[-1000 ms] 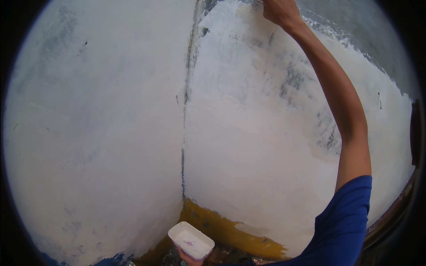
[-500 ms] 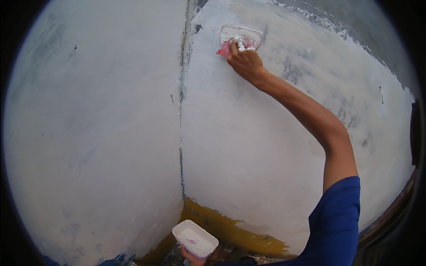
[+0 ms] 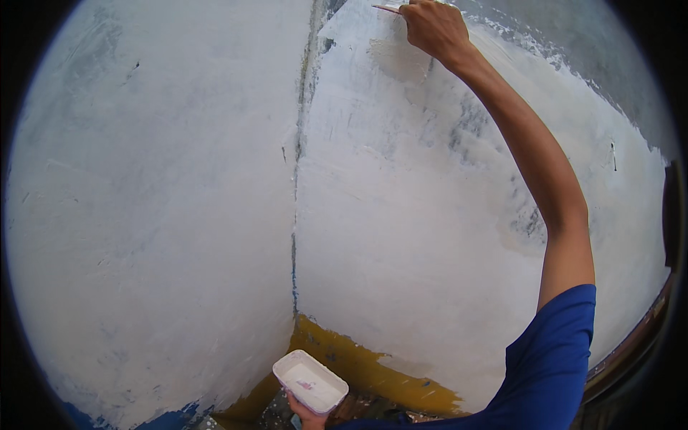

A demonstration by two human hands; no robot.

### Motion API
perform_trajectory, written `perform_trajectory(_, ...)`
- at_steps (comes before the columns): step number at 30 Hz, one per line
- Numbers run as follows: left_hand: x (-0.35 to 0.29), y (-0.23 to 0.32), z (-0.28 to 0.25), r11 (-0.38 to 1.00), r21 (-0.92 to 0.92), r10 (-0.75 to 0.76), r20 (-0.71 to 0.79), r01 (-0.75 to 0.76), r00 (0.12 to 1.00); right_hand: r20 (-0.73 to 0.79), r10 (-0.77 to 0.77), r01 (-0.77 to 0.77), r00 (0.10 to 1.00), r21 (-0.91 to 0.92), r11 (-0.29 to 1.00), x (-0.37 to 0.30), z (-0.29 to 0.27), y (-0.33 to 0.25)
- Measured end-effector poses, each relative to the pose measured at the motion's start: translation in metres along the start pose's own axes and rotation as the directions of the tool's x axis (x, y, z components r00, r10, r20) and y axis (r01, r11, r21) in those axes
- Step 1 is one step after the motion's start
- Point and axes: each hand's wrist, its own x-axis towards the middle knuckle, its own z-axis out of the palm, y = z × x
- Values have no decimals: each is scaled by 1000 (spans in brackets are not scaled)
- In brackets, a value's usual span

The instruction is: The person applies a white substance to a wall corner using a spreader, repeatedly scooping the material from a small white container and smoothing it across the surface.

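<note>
High on the right-hand wall [image 3: 401,251], my right hand [image 3: 438,32] is closed round a filling knife. Only a reddish edge of the filling knife [image 3: 387,8] shows at the top of the picture; its blade is mostly hidden. White filler coats this wall, with grey patches showing through. Low in the middle, my left hand [image 3: 304,414] grips a rectangular plastic tub [image 3: 324,406] from below and the side. Inside the tub lies smooth white filler [image 3: 308,376] with a small pinkish spot where the bottom shows.
A rough vertical corner seam [image 3: 294,244] separates the left wall [image 3: 158,215] from the right one. Bare grey wall [image 3: 609,64] lies at the upper right. A mustard-yellow band [image 3: 365,369] runs along the bottom, and dark edging [image 3: 634,333] stands at the lower right.
My right hand has moved up and slightly right with the filling knife, leaving its blade mostly out of sight. The tub in my left hand has shifted slightly left and up.
</note>
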Motion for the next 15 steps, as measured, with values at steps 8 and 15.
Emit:
perform_trajectory(8, -10, 4, 21, 996, 79, 44, -49, -40, 998, 365, -346, 344, 864, 73, 936, -136, 10, -111)
perform_trajectory(15, -4, 5, 13, 989, 147, 30, 20, -33, 999, 217, -115, 108, 970, 44, 993, -110, -14, -84)
